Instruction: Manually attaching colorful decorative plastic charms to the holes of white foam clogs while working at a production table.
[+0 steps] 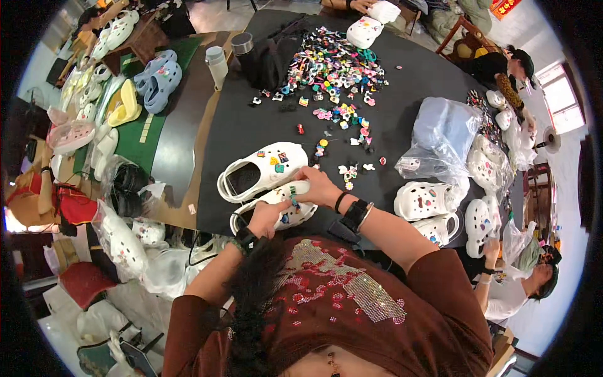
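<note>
Two white foam clogs lie side by side at the table edge in front of me. The farther clog [254,173] carries several colourful shoe charms on its toe. Around the nearer clog [302,214] both my hands are closed. My left hand [266,217] grips its near side, thumb pressed on the upper beside a green charm [293,194]. Over the toe end, my right hand [318,188] holds the clog from the far side, fingers bent at its top. What lies under my fingers is hidden.
A large heap of charms [333,66] covers the far table, with loose ones trailing toward me. A bottle [217,66] and black bag [267,63] stand far left. More white clogs [422,200] and a clear plastic bag [440,135] lie right. Other people work around the table.
</note>
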### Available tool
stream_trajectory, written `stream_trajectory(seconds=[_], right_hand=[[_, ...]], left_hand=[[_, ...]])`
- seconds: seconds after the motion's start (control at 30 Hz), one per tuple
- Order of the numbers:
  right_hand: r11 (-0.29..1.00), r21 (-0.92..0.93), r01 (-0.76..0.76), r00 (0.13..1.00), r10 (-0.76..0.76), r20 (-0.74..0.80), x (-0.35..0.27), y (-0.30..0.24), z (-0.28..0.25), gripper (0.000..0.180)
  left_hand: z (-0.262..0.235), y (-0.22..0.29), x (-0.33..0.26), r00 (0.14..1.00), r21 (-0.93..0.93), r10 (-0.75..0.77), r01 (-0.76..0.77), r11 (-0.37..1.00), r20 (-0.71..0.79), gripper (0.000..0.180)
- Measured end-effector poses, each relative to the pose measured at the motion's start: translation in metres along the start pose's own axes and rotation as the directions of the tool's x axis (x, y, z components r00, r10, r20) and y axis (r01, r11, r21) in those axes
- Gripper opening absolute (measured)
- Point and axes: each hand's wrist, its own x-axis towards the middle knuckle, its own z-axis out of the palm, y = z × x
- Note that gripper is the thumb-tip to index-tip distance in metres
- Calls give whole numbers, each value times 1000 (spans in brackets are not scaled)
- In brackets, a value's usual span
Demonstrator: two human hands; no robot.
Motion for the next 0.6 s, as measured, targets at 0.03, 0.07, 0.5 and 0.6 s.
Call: stream_trajectory(seconds=[0.03, 0.07, 0.5, 0.6], right_hand=[[1000, 2, 0, 1000, 0, 3, 1, 0, 1, 53], [999, -29, 27, 1000, -27, -10, 1, 0, 2, 53], [981, -177, 83, 994, -93, -49, -1, -1, 5, 50], [995, -48, 91, 996, -91, -9, -8, -1, -8, 52]], left_hand=[[-1, -2, 2, 997, 21, -71, 70, 997, 13, 36], [-1, 0, 2, 990, 44, -141, 140, 989, 26, 35], [1, 7, -9, 995, -69, 8, -1, 998, 102, 29], [1, 47, -45, 987, 155, -19, -7, 988, 162, 36]])
